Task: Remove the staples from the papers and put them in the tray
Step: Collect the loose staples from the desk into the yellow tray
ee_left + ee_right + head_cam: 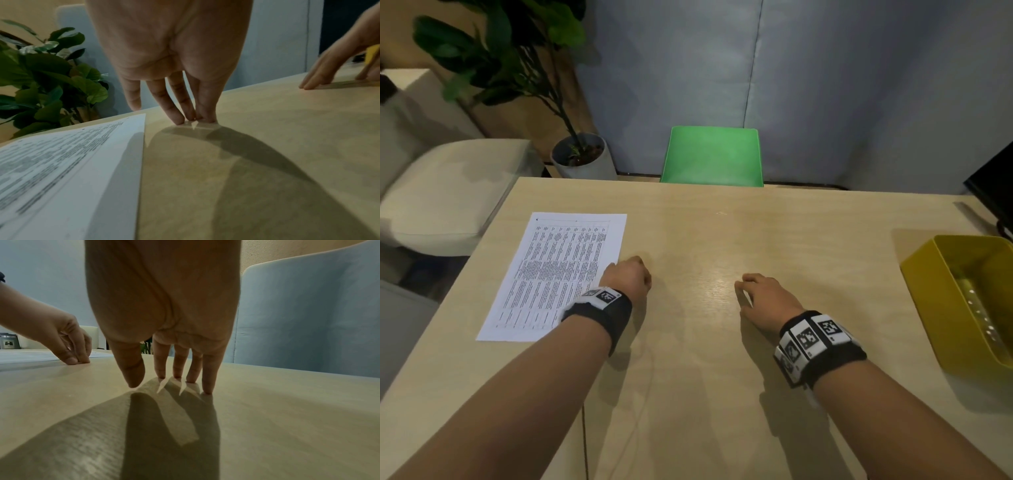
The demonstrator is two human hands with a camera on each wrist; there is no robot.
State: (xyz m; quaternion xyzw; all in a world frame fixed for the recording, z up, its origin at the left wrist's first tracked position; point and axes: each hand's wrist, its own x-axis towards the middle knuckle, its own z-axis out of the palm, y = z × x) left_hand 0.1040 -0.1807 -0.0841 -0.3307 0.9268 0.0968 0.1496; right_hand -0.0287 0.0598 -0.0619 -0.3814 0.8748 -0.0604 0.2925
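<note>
Head view: both hands are down on the tabletop (705, 240), holding nothing. The left hand (628, 275) sits at the right edge of the papers (561, 270), fingers tucked under; the right hand (763, 298) rests well apart, fingers loosely spread. The yellow tray (941, 291) waits far right.
Left wrist view: fingertips (179, 120) touch bare wood just beside the papers (61, 162), gripping nothing. No staple can be made out, too blurred.
Right wrist view: the right hand's fingers (179, 369) reach down to the tabletop (287, 418), relaxed and empty.
Risk: bare fingers prying a staple could tear the corner or drop the staple.
Room: wide open wood between papers and tray; the papers lie near the left edge and could slide off.
</note>
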